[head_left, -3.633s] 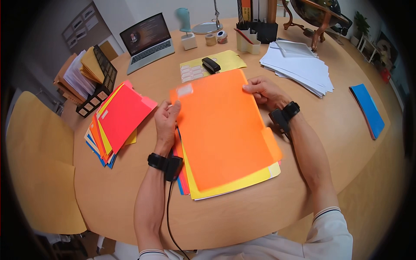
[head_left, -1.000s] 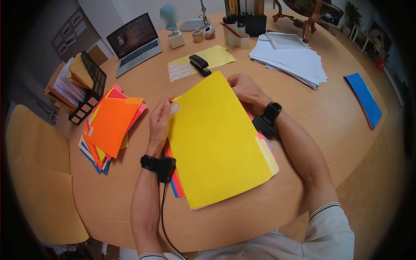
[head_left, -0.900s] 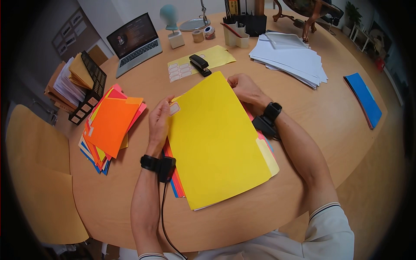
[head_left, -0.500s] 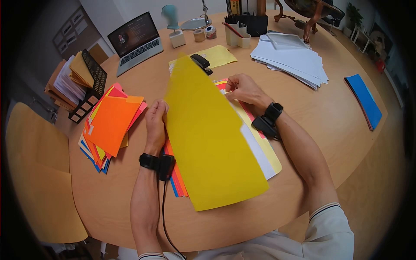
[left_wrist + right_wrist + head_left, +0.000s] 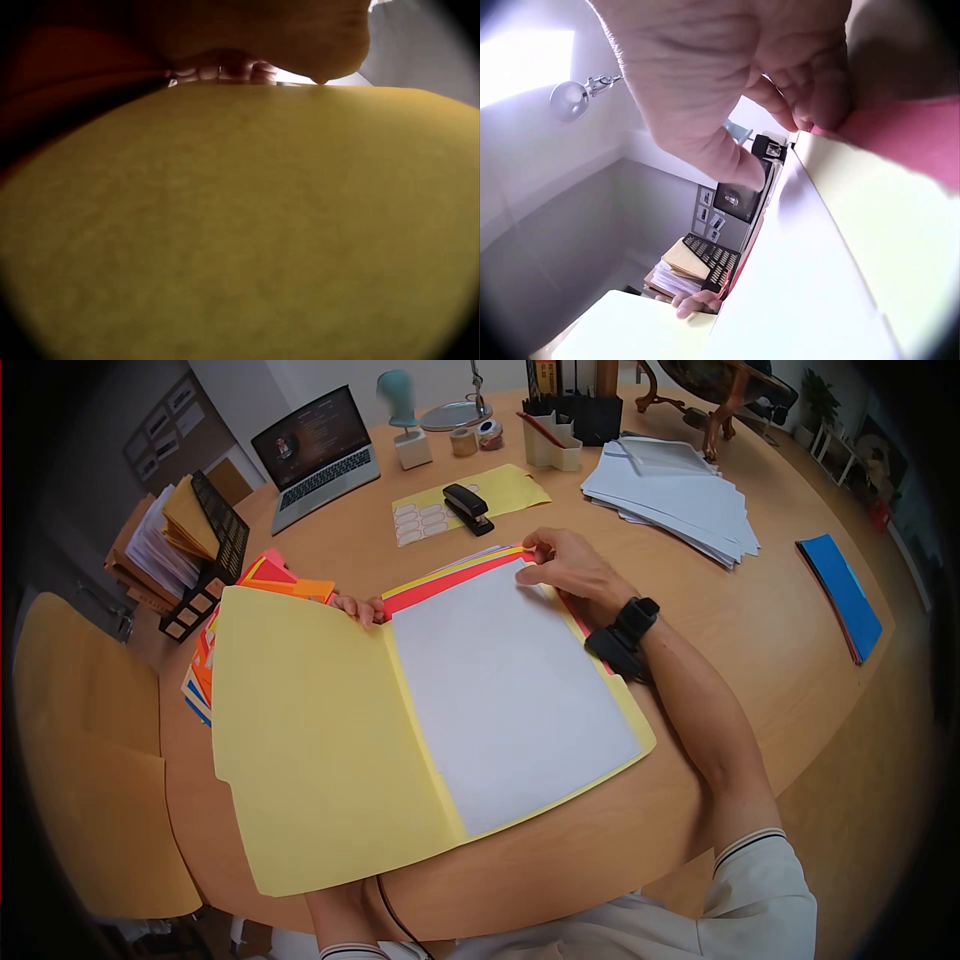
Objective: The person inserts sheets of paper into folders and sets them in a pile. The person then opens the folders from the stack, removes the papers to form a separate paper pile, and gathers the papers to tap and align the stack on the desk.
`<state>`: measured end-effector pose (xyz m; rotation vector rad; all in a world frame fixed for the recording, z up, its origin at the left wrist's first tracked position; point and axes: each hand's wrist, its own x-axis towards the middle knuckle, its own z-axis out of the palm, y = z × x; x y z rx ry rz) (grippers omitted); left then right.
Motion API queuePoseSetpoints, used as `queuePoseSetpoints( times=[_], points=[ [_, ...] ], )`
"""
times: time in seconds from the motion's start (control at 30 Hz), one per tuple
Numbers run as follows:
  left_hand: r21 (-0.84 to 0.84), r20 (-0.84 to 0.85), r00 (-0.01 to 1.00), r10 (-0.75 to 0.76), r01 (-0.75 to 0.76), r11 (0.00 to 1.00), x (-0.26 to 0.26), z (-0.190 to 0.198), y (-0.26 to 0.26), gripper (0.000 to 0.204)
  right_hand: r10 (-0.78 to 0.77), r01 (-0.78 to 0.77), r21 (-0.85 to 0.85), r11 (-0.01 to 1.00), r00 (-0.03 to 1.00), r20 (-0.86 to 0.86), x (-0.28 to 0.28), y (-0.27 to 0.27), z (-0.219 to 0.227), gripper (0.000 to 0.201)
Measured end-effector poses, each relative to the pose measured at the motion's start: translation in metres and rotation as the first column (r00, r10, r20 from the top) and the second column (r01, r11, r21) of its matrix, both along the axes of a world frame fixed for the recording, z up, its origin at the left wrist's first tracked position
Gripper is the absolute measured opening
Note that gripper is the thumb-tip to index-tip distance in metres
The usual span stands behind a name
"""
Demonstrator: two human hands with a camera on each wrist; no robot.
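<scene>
A yellow file folder (image 5: pixel 320 740) lies spread open on a stack of coloured folders, with white paper (image 5: pixel 520 710) on its right half. The top edges of a red folder (image 5: pixel 450 586) and others show beneath it. My left hand (image 5: pixel 360 608) has its fingers at the folder's top edge near the fold; the turned-over cover hides the rest of it. In the left wrist view the cover's underside (image 5: pixel 240 225) fills most of the picture. My right hand (image 5: pixel 575 568) grips the top right corner, thumb over the paper and fingers at the stack's edge.
Behind the cover is a fanned pile with an orange folder (image 5: pixel 310 590) on top. A stapler (image 5: pixel 467 508) sits on a yellow sheet of labels (image 5: pixel 425 522) ahead. White papers (image 5: pixel 670 500) lie back right, blue folders (image 5: pixel 840 595) far right, and a laptop (image 5: pixel 318 455) stands at the back left.
The yellow cover has swung over to the left, exposing the white paper and covering my left forearm. Earlier, an orange folder went from my hands to the left pile.
</scene>
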<state>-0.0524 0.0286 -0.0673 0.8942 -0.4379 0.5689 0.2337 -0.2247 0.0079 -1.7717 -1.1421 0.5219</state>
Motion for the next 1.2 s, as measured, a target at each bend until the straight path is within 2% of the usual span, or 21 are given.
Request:
queuePoseSetpoints(
  times=[0.03,0.1,0.17,0.2,0.27,0.3,0.37,0.5,0.6,0.67,0.7,0.77,0.8,0.87,0.93,1.0,1.03,1.07,1.13,1.17,1.2],
  points=[
    [0.0,0.0,1.0,0.0,0.0,1.0,0.002,-0.004,0.004,0.039,0.006,-0.005,-0.023,1.0,0.998,0.055,-0.002,-0.001,0.003,0.051],
    [0.089,0.115,0.993,0.007,-0.018,0.996,0.008,-0.011,0.013,0.04,0.014,-0.009,-0.047,0.999,0.994,0.109,-0.004,-0.001,0.01,0.057],
    [0.092,0.111,0.994,0.008,-0.018,0.996,0.008,-0.012,0.016,0.039,0.089,-0.02,-0.239,0.971,0.956,0.28,-0.008,0.0,0.023,0.061],
    [0.095,0.107,0.994,0.008,-0.018,0.995,-0.002,-0.014,0.013,0.039,0.089,-0.02,-0.239,0.971,0.956,0.28,-0.005,0.0,0.018,0.061],
    [0.1,0.1,0.995,0.008,-0.018,0.995,-0.005,-0.016,0.011,0.039,0.023,-0.002,-0.087,0.996,0.97,0.242,-0.002,0.001,0.008,0.055],
    [0.103,0.096,0.995,0.008,-0.018,0.994,-0.008,-0.018,0.008,0.038,0.023,-0.002,-0.087,0.996,0.97,0.243,0.001,0.0,0.004,0.055],
    [0.109,0.088,0.996,0.008,-0.018,0.994,-0.001,-0.014,0.012,0.038,-0.027,0.031,-0.076,0.997,0.999,0.043,-0.001,-0.004,0.009,0.05],
    [0.119,0.076,0.997,0.0,-0.009,0.993,0.005,-0.014,0.01,0.037,-0.003,0.003,0.013,1.0,1.0,0.017,0.016,0.001,-0.01,0.045],
    [0.125,0.068,0.998,-0.007,-0.001,0.992,0.015,-0.013,0.007,0.037,-0.09,0.09,0.025,0.996,0.996,0.016,0.016,-0.005,-0.006,0.04],
    [0.13,0.061,0.998,-0.007,-0.001,0.992,0.015,-0.014,0.008,0.036,-0.129,0.136,0.134,0.982,0.99,-0.059,0.025,-0.007,-0.011,0.03],
    [0.132,0.059,0.998,-0.007,-0.001,0.991,0.011,-0.013,0.011,0.036,-0.128,0.135,0.134,0.982,0.99,-0.058,0.033,-0.011,-0.011,0.03],
    [0.136,0.053,0.999,-0.005,-0.003,0.991,0.006,-0.011,0.016,0.035,-0.127,0.113,-0.063,0.992,0.941,-0.314,0.043,-0.024,0.004,0.021],
    [0.139,0.051,0.999,-0.004,-0.003,0.99,0.004,-0.013,0.016,0.035,-0.127,0.113,-0.063,0.992,0.941,-0.313,0.045,-0.028,0.009,0.021],
    [0.144,0.046,0.999,-0.004,-0.003,0.99,0.002,-0.013,0.017,0.035,-0.35,0.341,-0.087,0.936,0.875,-0.336,0.05,-0.035,0.014,0.018],
    [0.15,0.04,0.999,-0.006,0.0,0.989,0.004,-0.013,0.014,0.034,-0.333,0.313,-0.113,0.943,0.888,-0.317,0.076,-0.042,0.01,0.018],
    [0.156,0.033,0.999,-0.008,0.003,0.988,0.001,-0.014,0.015,0.034,-0.424,0.401,-0.15,0.904,0.79,-0.442,0.09,-0.052,0.014,0.018],
    [0.158,0.03,1.0,-0.01,0.005,0.987,0.004,-0.013,0.015,0.034,-0.388,0.386,-0.119,0.915,0.76,-0.521,0.102,-0.06,0.013,0.018],
    [0.161,0.026,1.0,-0.011,0.007,0.987,0.006,-0.012,0.016,0.034,-0.39,0.388,-0.119,0.914,0.76,-0.52,0.12,-0.069,0.006,0.018],
    [0.166,0.021,1.0,-0.015,0.011,0.986,0.003,-0.011,0.021,0.033,-0.431,0.533,-0.052,0.845,0.619,-0.656,0.145,-0.08,-0.003,0.016],
    [0.169,0.019,1.0,-0.017,0.013,0.986,-0.002,-0.01,0.022,0.033,-0.433,0.535,-0.051,0.843,0.619,-0.656,0.147,-0.084,-0.004,0.016],
    [0.172,0.016,1.0,-0.019,0.016,0.985,-0.001,-0.011,0.024,0.033,-0.506,0.704,0.02,0.71,0.531,-0.68,0.149,-0.09,-0.005,0.015]
  ],
)
